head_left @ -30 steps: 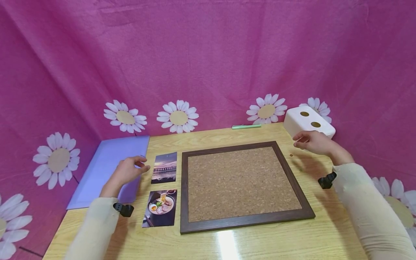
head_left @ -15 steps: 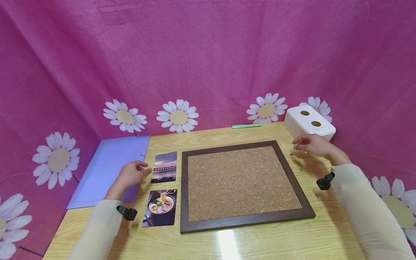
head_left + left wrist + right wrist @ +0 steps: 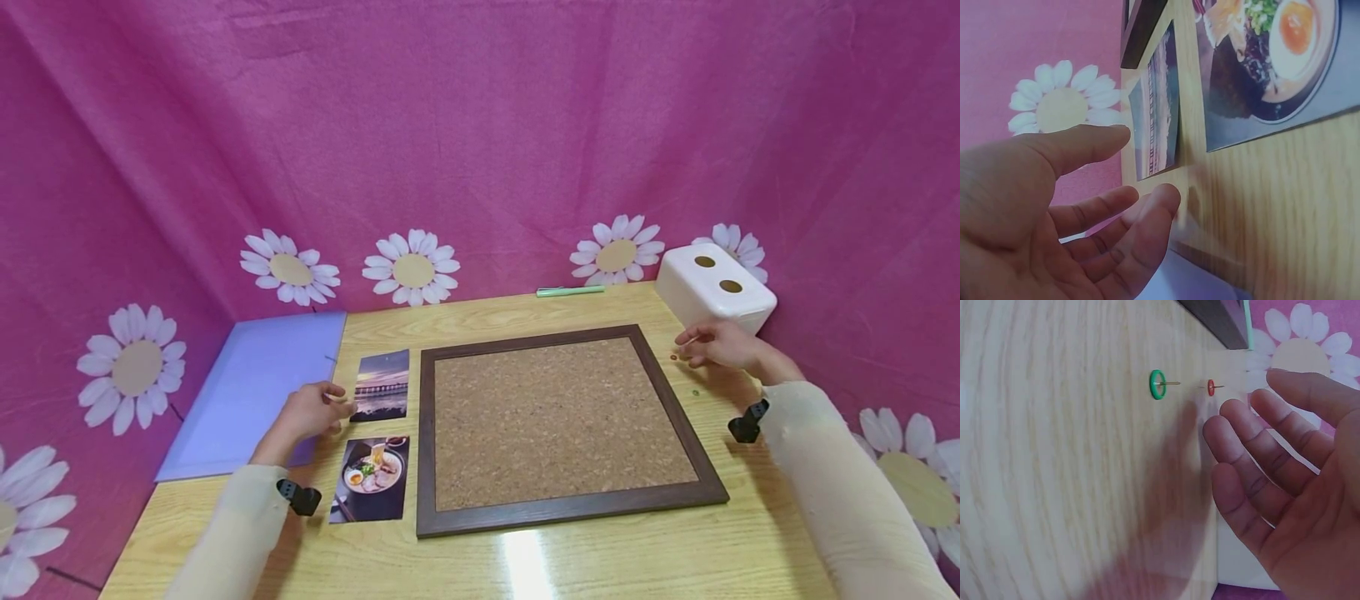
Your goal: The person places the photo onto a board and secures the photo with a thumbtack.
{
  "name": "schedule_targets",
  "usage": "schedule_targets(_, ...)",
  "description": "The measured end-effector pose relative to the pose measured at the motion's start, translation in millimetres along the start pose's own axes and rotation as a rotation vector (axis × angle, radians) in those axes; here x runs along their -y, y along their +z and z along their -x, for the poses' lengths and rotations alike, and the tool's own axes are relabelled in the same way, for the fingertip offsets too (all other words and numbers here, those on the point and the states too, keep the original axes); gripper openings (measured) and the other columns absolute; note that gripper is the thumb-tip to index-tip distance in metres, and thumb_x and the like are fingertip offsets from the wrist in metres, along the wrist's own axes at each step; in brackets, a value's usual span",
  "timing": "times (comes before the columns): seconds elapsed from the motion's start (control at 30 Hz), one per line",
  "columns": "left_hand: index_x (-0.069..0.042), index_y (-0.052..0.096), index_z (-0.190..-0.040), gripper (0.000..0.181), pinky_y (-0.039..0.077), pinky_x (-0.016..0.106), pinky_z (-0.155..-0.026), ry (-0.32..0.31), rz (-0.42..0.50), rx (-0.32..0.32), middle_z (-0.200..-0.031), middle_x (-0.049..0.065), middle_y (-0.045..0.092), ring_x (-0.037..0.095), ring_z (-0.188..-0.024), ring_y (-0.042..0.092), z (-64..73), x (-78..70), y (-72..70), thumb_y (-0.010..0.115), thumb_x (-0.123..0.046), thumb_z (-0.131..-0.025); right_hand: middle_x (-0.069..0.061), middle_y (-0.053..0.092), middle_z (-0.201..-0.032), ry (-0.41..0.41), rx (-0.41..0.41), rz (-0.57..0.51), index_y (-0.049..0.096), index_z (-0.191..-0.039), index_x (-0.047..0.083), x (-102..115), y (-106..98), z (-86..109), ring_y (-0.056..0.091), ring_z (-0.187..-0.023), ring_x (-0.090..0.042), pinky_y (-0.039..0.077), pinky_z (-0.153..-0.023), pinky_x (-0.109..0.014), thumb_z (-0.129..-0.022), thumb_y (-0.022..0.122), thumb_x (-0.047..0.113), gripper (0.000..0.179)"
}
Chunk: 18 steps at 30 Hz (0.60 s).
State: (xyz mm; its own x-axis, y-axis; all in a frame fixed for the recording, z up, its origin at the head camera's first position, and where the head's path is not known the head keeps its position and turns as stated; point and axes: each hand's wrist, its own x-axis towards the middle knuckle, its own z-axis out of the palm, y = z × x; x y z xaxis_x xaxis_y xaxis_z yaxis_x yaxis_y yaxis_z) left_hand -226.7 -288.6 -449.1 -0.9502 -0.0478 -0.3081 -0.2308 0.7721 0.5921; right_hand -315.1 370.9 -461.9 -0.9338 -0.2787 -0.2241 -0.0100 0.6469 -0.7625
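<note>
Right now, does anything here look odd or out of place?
Mostly tidy, but the green tack and red tack lie loose on the table, near the right hand. Their pins are bare and seem to point upward, which looks risky. I see nothing spilled or damaged.

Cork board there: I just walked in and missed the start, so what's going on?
A person's left grip is close to the pier photo; the right grip is near the red pin and green pin. Neither visibly holds anything. Both that photo and the ramen photo lie beside the cork board, not on it.
</note>
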Motion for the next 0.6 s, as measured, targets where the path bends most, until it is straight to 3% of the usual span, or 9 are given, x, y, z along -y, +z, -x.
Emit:
schedule_targets(0.33,0.003,0.057,-0.129,0.051,0.048,0.027,-0.06,-0.031,-0.009,-0.013,-0.091,0.013,0.069,0.016,-0.063,0.065,-2.8,0.8,7.4,0.073,-0.028,-0.091,-0.014,0.072,-0.104,0.001,-0.026,0.136,0.065,-0.118,-0.005,-9.9,6.0,-7.5,0.063,-0.078,-0.009,0.051,-0.068,-0.023,-0.097,0.064,0.018,0.031)
schedule_targets(0.6,0.004,0.059,-0.124,0.047,0.049,0.026,-0.058,-0.042,0.003,-0.033,-0.09,0.013,0.067,0.014,-0.064,0.063,-4.7,1.3,10.0,0.076,-0.022,-0.088,-0.007,0.072,-0.097,0.003,-0.036,0.123,0.066,-0.111,-0.006,-15.8,9.3,-12.2,0.059,-0.077,-0.01,0.05,-0.067,-0.026,-0.095,0.067,0.016,0.027)
